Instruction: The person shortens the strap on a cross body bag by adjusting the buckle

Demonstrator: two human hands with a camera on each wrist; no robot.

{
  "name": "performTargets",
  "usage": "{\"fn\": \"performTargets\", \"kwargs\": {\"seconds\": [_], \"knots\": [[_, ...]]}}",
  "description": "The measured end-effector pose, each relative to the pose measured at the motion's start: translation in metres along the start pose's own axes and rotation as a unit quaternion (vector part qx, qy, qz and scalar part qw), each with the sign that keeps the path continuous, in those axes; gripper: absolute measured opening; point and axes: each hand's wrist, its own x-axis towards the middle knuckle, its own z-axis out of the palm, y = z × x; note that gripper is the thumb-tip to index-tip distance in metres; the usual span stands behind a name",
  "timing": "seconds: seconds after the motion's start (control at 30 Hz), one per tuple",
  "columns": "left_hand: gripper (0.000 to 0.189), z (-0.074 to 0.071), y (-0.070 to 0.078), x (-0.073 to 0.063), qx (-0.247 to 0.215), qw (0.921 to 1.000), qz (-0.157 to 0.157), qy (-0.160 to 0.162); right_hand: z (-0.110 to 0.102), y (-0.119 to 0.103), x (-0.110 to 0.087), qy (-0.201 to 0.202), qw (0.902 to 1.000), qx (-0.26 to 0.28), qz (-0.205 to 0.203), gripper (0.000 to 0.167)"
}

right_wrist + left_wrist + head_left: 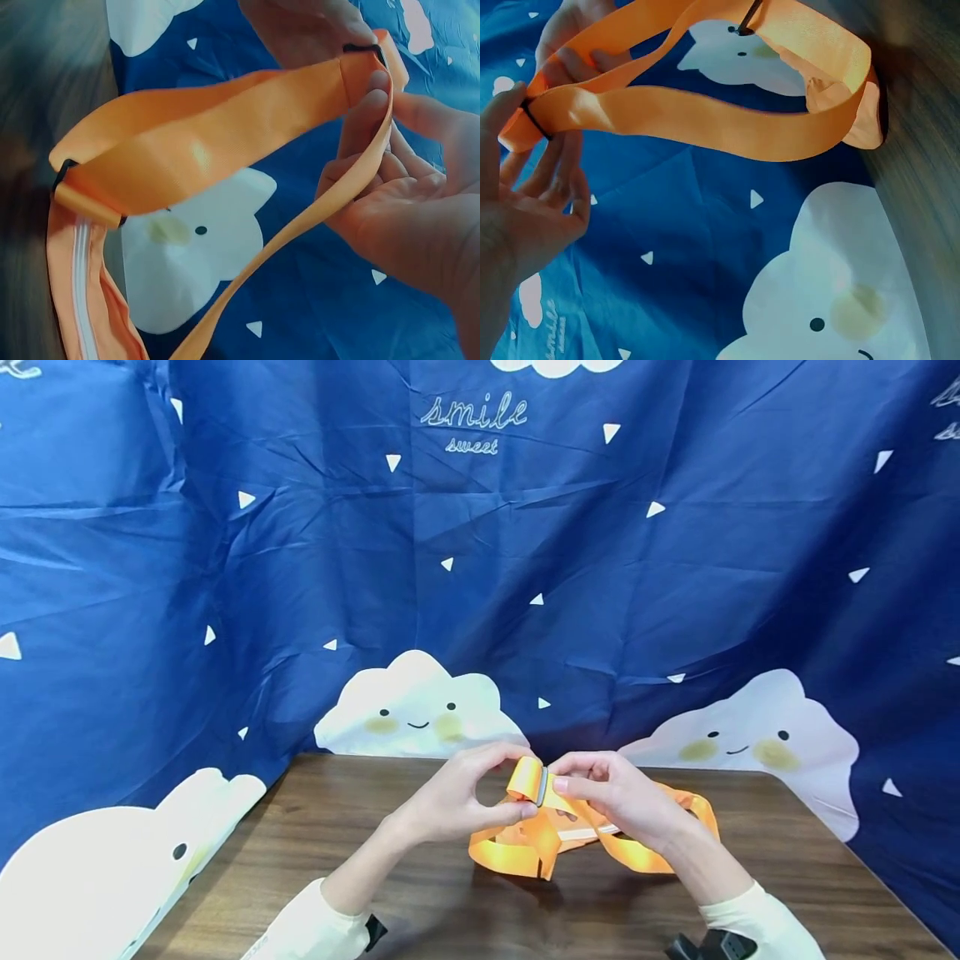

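Observation:
An orange webbing strap (517, 858) loops through a dark slider buckle (542, 787), held up over the table. My left hand (457, 797) grips the buckle's edges between thumb and fingers, with a short strap loop bulging on its left side. Close on the right, my right hand (622, 793) pinches the strap beside the buckle between thumb and fingers. Below hangs an orange fabric pouch (64, 277) with a white zipper (82, 289), partly hidden by the strap. A second dark buckle (64, 174) joins strap and pouch in the right wrist view.
The brown wood-grain table (337, 810) lies under both hands. Behind it hangs a dark blue cloth (480, 568) printed with white clouds and triangles. White sleeves (315, 927) cover the forearms, with dark wrist devices (723, 946) on them.

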Motion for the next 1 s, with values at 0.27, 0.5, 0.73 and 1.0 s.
{"fn": "performTargets", "kwargs": {"seconds": [0.27,0.5,0.73,1.0], "knots": [[0.048,0.0,0.001,-0.006,0.03,0.9988,-0.034,0.02,-0.013,0.014,-0.004,-0.036,0.9988,0.032,-0.001,0.024],[0.048,0.0,-0.002,-0.01,0.036,0.9983,-0.041,0.02,-0.008,0.017,0.001,-0.038,0.9984,0.042,-0.009,0.022],[0.043,0.004,-0.01,-0.007,0.029,0.9996,0.001,0.002,0.004,0.01,0.003,-0.039,0.9977,0.055,0.01,0.026],[0.05,0.005,-0.011,-0.005,0.126,0.9918,0.01,-0.019,0.011,0.009,0.005,0.032,0.9979,-0.008,0.057,0.022]]}}
